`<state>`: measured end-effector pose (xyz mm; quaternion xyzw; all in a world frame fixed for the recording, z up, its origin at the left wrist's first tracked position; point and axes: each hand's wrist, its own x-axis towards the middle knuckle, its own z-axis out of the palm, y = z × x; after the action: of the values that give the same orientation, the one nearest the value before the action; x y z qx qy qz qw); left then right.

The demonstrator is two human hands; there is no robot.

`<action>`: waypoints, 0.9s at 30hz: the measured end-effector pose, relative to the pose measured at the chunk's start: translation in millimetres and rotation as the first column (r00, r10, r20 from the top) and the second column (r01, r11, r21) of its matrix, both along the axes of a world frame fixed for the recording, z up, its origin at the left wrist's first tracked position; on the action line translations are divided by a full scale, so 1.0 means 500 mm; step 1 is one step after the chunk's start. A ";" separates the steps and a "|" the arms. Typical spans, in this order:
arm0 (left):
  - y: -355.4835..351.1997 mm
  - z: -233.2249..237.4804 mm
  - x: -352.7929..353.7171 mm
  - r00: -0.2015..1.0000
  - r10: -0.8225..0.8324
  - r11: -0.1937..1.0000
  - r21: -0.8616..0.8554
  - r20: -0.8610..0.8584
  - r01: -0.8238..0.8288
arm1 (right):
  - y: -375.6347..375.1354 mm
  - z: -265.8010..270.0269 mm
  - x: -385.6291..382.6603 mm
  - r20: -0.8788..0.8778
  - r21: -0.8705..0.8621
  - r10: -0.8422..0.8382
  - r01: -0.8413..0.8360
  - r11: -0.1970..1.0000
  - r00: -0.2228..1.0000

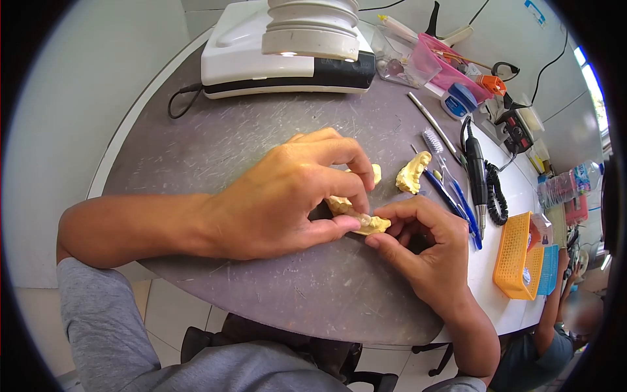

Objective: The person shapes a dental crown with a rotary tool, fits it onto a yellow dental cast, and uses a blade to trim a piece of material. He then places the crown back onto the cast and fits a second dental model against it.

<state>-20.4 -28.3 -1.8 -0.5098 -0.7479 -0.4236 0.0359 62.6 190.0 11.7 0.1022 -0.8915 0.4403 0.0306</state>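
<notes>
Low over the grey tabletop (pixel 261 124), a yellow dental cast (pixel 373 225) lies between my two hands. My left hand (pixel 281 196) is closed round its left part, with the thumb and fingertips near a small clear piece on it. My right hand (pixel 424 245) pinches the right end of the same cast between thumb and index finger. Part of the cast is hidden under my left fingers. Behind my left fingertips another yellow piece (pixel 374 174) shows in part. A second yellow cast (pixel 413 173) rests beyond my right hand.
A white machine (pixel 241 59) stands at the back under a ribbed hose (pixel 310 29). To the right lie blue-handled tools (pixel 457 202), a black handpiece (pixel 477 170), a blue-lidded jar (pixel 459 101), a pink basket (pixel 437 62) and an orange basket (pixel 513 255). Another person (pixel 542 353) sits at far right.
</notes>
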 end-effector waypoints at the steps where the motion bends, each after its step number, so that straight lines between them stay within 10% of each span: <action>1: 0.000 0.000 -0.001 1.000 0.000 1.000 0.002 -0.001 0.000 | 0.000 0.001 0.000 -0.001 0.002 0.000 0.000 1.000 1.000; 18: -0.003 0.003 -0.005 1.000 -0.025 0.999 -0.040 -0.014 0.025 | 0.038 0.013 -0.007 -0.194 -0.155 -0.110 0.081 0.985 0.975; 27: -0.002 0.013 0.001 0.996 -0.019 0.999 -0.039 0.086 0.022 | 0.078 0.079 0.005 -0.118 0.501 -0.071 0.121 0.857 0.991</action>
<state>-20.1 -29.6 4.5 -0.4995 -0.7519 -0.4301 -0.0106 65.3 229.1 51.3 0.0830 -0.9773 0.1829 0.0669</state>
